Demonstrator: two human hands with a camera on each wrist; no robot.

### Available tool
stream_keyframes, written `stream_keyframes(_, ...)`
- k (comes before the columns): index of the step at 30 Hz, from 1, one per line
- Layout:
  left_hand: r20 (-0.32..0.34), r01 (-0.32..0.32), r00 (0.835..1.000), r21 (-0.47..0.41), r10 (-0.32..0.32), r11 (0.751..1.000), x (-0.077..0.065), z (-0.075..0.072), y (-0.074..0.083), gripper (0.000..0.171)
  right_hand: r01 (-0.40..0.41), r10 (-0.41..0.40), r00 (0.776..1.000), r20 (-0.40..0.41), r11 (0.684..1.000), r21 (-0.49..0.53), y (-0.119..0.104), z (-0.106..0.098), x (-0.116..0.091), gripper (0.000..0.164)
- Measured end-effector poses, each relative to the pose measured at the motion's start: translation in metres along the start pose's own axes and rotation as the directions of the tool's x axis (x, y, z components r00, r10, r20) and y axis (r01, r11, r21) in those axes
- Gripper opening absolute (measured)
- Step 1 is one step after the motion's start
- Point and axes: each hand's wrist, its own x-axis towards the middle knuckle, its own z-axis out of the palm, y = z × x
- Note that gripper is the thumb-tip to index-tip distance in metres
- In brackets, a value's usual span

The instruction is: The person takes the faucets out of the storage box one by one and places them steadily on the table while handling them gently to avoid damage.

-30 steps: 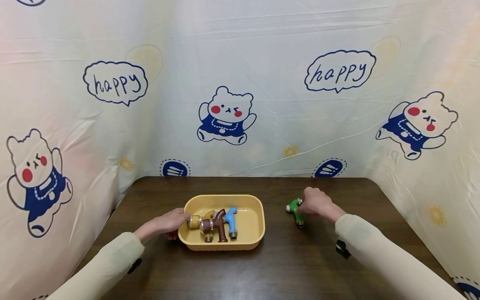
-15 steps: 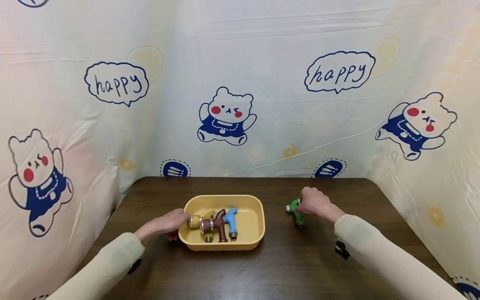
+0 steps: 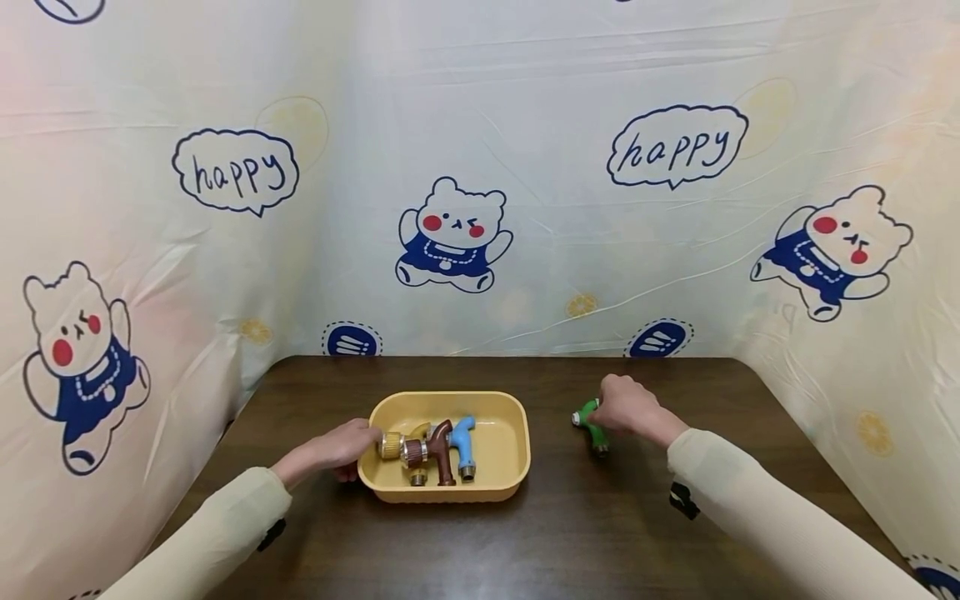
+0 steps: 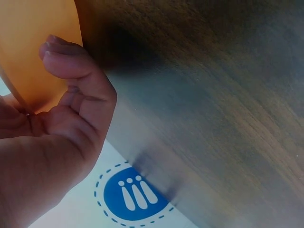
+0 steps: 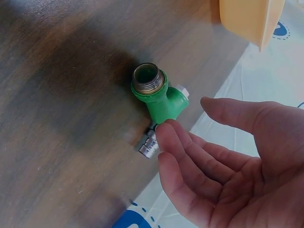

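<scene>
My left hand [image 3: 336, 447] holds the left end of a yellow plastic basin [image 3: 501, 446]; in the left wrist view its curled fingers [image 4: 66, 61] lie against the basin's outer wall. Inside the basin are a brown tap [image 3: 442, 454], a blue tap [image 3: 463, 446] and a yellow tap [image 3: 391, 445] partly hidden behind the brown one. To the basin's right a green tap [image 5: 164, 105] lies on the table, its threaded end facing the right wrist camera. My right hand [image 3: 632, 408] is beside it, fingertips close to the green body and thumb apart. Whether they touch is unclear.
The dark wooden table [image 3: 465, 550] carries the basin and taps. A white printed cloth [image 3: 562, 250] hangs behind the table and along both sides.
Hands, basin and taps hold nearly the same places. The whole head view has shifted slightly downward in the frame.
</scene>
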Motion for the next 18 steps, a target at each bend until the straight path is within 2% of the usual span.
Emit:
stream_keyframes(5, -0.036, 0.006, 0.999, 0.028, -0.005, 1.0, -0.0068, 0.0028, 0.0079, 0.027, -0.01, 0.01, 1.0, 0.004, 1.0, -0.007, -0.0018, -0.0015, -0.0009, 0.028)
stream_keyframes(16, -0.022, 0.005, 1.0, 0.021, -0.005, 1.0, -0.0071, 0.0018, 0.0075, 0.028, 0.023, -0.023, 1.0, -0.014, 1.0, 0.006, -0.0057, -0.0027, -0.0039, 0.027)
stream_keyframes(18, -0.008, -0.002, 1.0, 0.014, 0.002, 1.0, -0.0021, 0.0013, 0.0016, 0.028, 0.026, -0.026, 1.0, -0.014, 1.0, 0.004, -0.0065, -0.0029, -0.0044, 0.027)
